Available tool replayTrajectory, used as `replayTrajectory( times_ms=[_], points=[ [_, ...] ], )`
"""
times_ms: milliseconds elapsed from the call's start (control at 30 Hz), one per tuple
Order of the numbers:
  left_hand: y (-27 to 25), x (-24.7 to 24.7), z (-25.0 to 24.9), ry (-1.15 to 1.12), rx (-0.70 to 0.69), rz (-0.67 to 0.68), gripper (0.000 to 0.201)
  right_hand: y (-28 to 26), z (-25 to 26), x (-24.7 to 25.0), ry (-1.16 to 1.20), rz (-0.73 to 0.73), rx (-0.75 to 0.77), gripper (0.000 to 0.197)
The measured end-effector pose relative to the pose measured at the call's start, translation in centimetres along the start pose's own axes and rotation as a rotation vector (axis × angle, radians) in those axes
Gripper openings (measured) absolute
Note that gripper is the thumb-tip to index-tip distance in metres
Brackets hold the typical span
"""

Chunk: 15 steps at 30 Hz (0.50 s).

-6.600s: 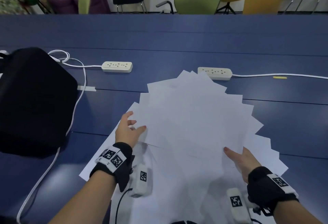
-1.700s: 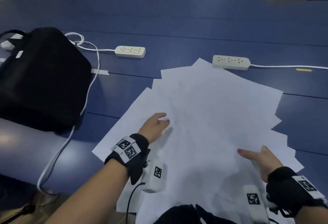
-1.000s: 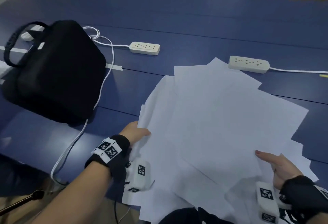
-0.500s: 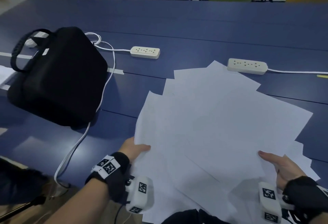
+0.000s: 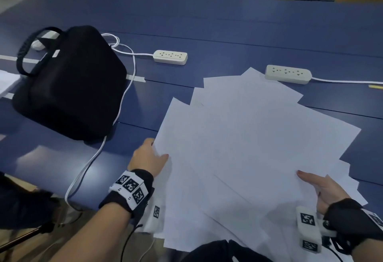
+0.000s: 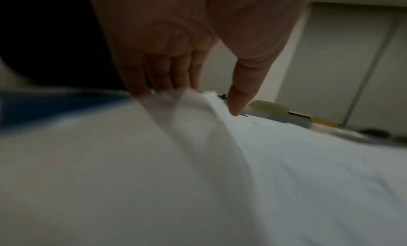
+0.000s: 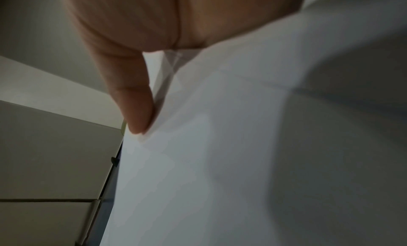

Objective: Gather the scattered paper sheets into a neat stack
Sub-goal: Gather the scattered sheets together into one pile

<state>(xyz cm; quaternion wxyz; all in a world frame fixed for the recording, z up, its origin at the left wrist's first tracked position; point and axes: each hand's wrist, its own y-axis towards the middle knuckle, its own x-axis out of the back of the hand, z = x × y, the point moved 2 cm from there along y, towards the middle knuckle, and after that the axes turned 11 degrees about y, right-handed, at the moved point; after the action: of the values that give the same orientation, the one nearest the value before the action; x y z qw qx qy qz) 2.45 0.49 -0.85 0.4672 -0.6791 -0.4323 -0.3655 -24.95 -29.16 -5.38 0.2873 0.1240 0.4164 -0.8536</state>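
Note:
Several white paper sheets (image 5: pixel 248 147) lie fanned and overlapping on the blue table (image 5: pixel 228 29), with corners sticking out at the far and right sides. My left hand (image 5: pixel 153 154) holds the pile's left edge. In the left wrist view its thumb (image 6: pixel 237 100) is on top and its fingers (image 6: pixel 167 75) reach under the raised edge of the sheets (image 6: pixel 198 145). My right hand (image 5: pixel 315 185) holds the right side. Its thumb (image 7: pixel 136 114) presses on the top of the sheets (image 7: pixel 220 162), and its other fingers are hidden beneath them.
A black bag (image 5: pixel 68 83) sits to the left of the sheets, with a white cable (image 5: pixel 97 154) running past it to the table's front edge. Two white power strips (image 5: pixel 170 57) (image 5: pixel 288 74) lie beyond the pile. Chairs stand behind the table.
The fanned sheets have been drawn closer together. My left hand went from lying flat on top to holding the pile's left edge. My right hand has stayed at the right side.

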Motion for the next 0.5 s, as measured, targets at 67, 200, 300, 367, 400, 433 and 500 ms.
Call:
replayTrajectory(
  times_ms=[67, 200, 300, 367, 400, 433, 500],
  points=[
    [-0.4, 0.0, 0.1, 0.134, -0.066, -0.069, 0.075, 0.2, -0.1, 0.2, -0.008, 0.006, -0.002, 0.019],
    [-1.6, -1.6, -1.1, 0.294, -0.231, -0.065, 0.055, 0.1, -0.3, 0.1, -0.017, -0.006, -0.017, 0.020],
    [-2.3, -3.7, -3.2, 0.293, -0.167, 0.154, 0.061, 0.1, -0.5, 0.0, -0.027, -0.020, -0.004, 0.017],
    [-2.6, -4.5, -4.8, 0.331, -0.152, 0.219, 0.074, 0.1, -0.6, 0.0, -0.053, -0.003, -0.011, 0.045],
    [-2.8, -4.6, -5.4, 0.321, -0.138, 0.250, 0.077, 0.1, -0.6, 0.0, -0.080, -0.009, -0.010, 0.061],
    [-2.8, -4.7, -5.9, 0.307, -0.123, 0.276, 0.077, 0.1, -0.7, 0.0, -0.090, -0.009, -0.007, 0.070],
    [-2.5, -4.8, -6.3, 0.330, -0.103, 0.293, 0.075, 0.0, -0.7, -0.2, -0.084, -0.018, -0.011, 0.063]
  ],
)
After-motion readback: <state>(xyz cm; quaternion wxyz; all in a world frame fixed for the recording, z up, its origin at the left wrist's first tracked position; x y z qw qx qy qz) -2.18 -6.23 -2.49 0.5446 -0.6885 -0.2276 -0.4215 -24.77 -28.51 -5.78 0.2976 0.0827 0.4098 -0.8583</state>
